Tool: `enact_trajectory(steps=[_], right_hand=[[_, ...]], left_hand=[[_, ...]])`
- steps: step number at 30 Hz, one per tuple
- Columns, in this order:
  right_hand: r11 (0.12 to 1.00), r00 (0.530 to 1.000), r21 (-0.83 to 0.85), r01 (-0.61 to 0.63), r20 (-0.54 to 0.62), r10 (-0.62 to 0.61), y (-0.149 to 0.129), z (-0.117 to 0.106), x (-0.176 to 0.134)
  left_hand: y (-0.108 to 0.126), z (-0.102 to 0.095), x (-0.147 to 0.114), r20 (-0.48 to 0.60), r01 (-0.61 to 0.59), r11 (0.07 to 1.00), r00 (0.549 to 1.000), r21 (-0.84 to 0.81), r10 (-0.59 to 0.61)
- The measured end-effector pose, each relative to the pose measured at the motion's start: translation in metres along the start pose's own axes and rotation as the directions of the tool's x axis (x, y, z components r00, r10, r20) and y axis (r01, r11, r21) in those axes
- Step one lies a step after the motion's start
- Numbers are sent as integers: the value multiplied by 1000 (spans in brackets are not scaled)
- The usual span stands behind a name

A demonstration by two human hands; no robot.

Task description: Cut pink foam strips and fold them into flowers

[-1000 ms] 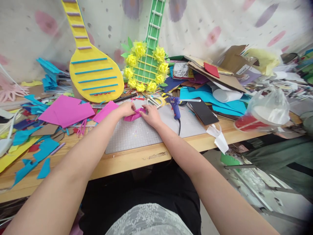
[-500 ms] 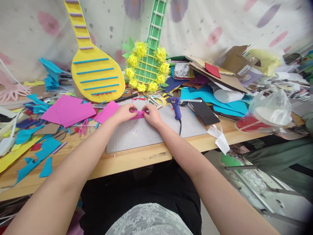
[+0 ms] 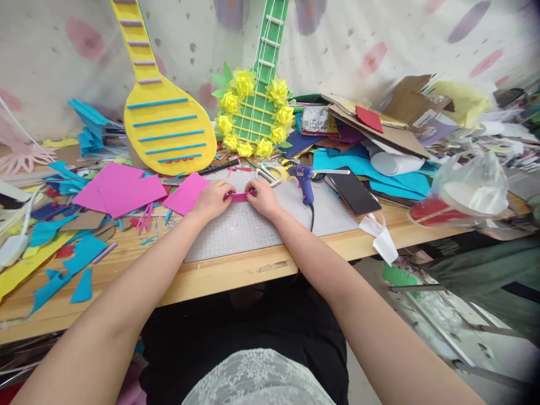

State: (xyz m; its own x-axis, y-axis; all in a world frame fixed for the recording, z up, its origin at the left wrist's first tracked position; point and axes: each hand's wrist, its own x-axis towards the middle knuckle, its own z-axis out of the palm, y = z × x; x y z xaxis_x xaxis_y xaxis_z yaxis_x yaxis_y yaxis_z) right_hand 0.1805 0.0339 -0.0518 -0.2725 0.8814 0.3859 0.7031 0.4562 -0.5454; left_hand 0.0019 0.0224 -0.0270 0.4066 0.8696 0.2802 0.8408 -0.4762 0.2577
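A narrow folded strip of magenta paper (image 3: 239,197) stretches between my two hands, just over the grey cutting mat (image 3: 236,239). My left hand (image 3: 214,199) pinches its left end, and my right hand (image 3: 262,198) pinches the right end. Beside my left hand lies a flat magenta sheet (image 3: 185,194). Right of my right hand rests a purple glue gun (image 3: 304,183) with a clear stick in its back. Scissors (image 3: 270,175) with pale handles lie behind my right hand.
Behind the mat stand a yellow paper instrument (image 3: 169,126) and a green one (image 3: 261,107) ringed with yellow flowers. A phone (image 3: 354,191) and a bagged red cup (image 3: 442,208) are at right. Magenta sheets (image 3: 120,191) and blue scraps (image 3: 82,259) cover the left.
The magenta paper between my fingers looks narrower and flatter, its raised flap now folded down. Both hands stay in nearly the same place.
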Motion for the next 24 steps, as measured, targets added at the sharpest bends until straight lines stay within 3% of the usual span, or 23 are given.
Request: enact_trajectory(steps=[15,24], right_hand=[[999,998,-33,-25,57,27,5,0,-1],[999,993,-52,9,120,-3,-1,-8,-2]], left_hand=[[-14,-8,-10,74,-189,977,981,102,182],[-16,-20,-11,171,-211,973,966,96,193]])
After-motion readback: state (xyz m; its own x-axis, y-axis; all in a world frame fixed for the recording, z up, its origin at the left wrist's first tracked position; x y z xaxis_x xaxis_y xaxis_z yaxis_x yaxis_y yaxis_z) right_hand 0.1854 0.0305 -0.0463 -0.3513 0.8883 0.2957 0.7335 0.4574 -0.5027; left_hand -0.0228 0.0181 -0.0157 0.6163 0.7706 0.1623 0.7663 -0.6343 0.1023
